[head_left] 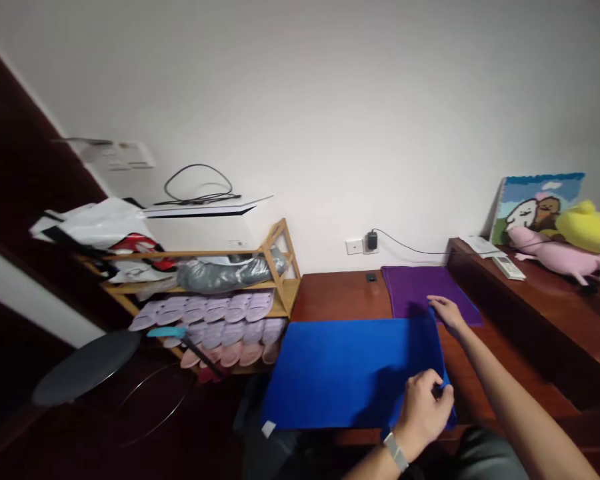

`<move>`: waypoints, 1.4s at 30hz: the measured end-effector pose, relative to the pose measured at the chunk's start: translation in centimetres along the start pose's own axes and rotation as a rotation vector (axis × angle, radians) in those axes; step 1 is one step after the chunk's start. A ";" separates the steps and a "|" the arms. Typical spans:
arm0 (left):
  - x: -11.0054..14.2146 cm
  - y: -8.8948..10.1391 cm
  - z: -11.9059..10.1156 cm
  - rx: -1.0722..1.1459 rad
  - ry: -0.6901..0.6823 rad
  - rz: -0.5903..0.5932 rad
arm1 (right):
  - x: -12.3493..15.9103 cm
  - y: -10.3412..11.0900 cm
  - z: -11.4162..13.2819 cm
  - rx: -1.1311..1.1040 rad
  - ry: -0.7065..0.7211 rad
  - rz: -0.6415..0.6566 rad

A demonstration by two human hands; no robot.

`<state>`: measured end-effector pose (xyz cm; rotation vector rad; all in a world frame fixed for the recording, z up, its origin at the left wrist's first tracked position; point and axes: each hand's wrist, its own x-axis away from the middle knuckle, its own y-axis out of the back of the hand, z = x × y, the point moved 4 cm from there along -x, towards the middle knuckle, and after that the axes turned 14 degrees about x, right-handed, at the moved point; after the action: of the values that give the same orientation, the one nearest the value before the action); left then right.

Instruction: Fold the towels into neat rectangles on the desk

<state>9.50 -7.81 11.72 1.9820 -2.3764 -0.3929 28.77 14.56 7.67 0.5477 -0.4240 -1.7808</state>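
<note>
A blue cloth lies spread flat on the reddish-brown wooden surface, with a white tag at its near left corner. My left hand, with a metal-band watch on the wrist, pinches the cloth's near right edge. Farther off, my right hand is closed on the far right corner, which is lifted a little. Behind the blue cloth lies a folded purple cloth, partly under my right hand's shadow.
To the left, a wooden rack carries rows of slippers and a white box. A round stool stands beside it. On the raised ledge at right are a remote control, a pink plush toy and a yellow plush toy.
</note>
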 end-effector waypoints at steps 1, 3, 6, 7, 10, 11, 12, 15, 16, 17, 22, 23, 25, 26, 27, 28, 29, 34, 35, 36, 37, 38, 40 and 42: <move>1.1 2.6 -0.5 0.020 -0.031 -0.054 | -0.2 -2.1 2.4 -0.023 0.026 0.063; 3.6 7.9 -1.0 0.061 -0.067 -0.166 | -0.1 -7.3 7.4 -0.057 0.081 0.208; 7.4 15.5 0.3 0.161 -0.005 -0.347 | 1.4 -16.8 15.0 -0.052 0.176 0.389; 8.7 18.0 1.2 0.179 0.037 -0.413 | 2.3 -20.2 17.3 -0.031 0.208 0.443; 12.1 24.7 5.0 0.068 0.168 -0.615 | 6.0 -29.8 22.7 0.076 0.292 0.589; 13.2 26.7 6.4 -0.017 0.198 -0.676 | 7.5 -32.6 23.8 0.121 0.320 0.630; 14.3 28.5 7.8 -0.112 0.212 -0.734 | 8.9 -34.9 24.7 0.167 0.349 0.664; 17.2 32.3 12.1 -0.368 0.200 -0.884 | 12.2 -39.6 25.5 0.293 0.445 0.713; 18.0 33.0 13.6 -0.408 0.207 -0.910 | 12.9 -40.5 25.4 0.327 0.476 0.710; 18.8 33.4 15.1 -0.417 0.235 -0.915 | 13.3 -41.1 25.2 0.357 0.506 0.703; 20.7 33.5 20.5 -0.280 0.399 -0.848 | 13.0 -42.4 23.9 0.423 0.640 0.707; 20.8 33.4 20.8 -0.271 0.389 -0.863 | 12.9 -42.5 23.8 0.418 0.660 0.718; 21.0 33.4 20.7 -0.267 0.351 -0.905 | 12.7 -42.6 23.8 0.392 0.689 0.738; 21.0 33.4 20.5 -0.265 0.337 -0.921 | 12.7 -42.5 23.9 0.371 0.697 0.746; 21.1 33.5 20.2 -0.259 0.328 -0.930 | 12.7 -42.4 24.1 0.346 0.702 0.752; 21.2 33.6 19.9 -0.252 0.323 -0.939 | 12.7 -42.1 24.4 0.318 0.705 0.756; 21.2 33.7 19.4 -0.241 0.320 -0.946 | 12.6 -41.7 24.8 0.287 0.704 0.756; 20.9 35.4 15.3 -0.176 0.278 -1.013 | 10.4 -35.9 26.9 0.126 0.698 0.714; 20.5 35.9 14.1 -0.160 0.267 -1.019 | 9.6 -33.7 27.2 0.097 0.701 0.702; 20.1 36.4 12.8 -0.140 0.253 -1.023 | 8.8 -31.3 27.6 0.066 0.707 0.689; 19.5 36.9 11.4 -0.113 0.236 -1.019 | 8.1 -28.5 27.9 0.037 0.722 0.678; 18.9 37.4 9.9 -0.084 0.209 -1.013 | 7.5 -25.4 28.2 0.011 0.745 0.666; 17.2 38.1 6.5 -0.026 0.121 -0.973 | 6.8 -18.8 28.9 -0.023 0.798 0.627; 15.4 38.6 2.7 -0.015 -0.014 -0.904 | 6.8 -12.1 29.4 -0.038 0.824 0.546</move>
<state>-31.23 -16.03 14.88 2.9229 -1.3160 -0.4142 1.03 11.41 24.33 0.9693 0.0460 -0.9259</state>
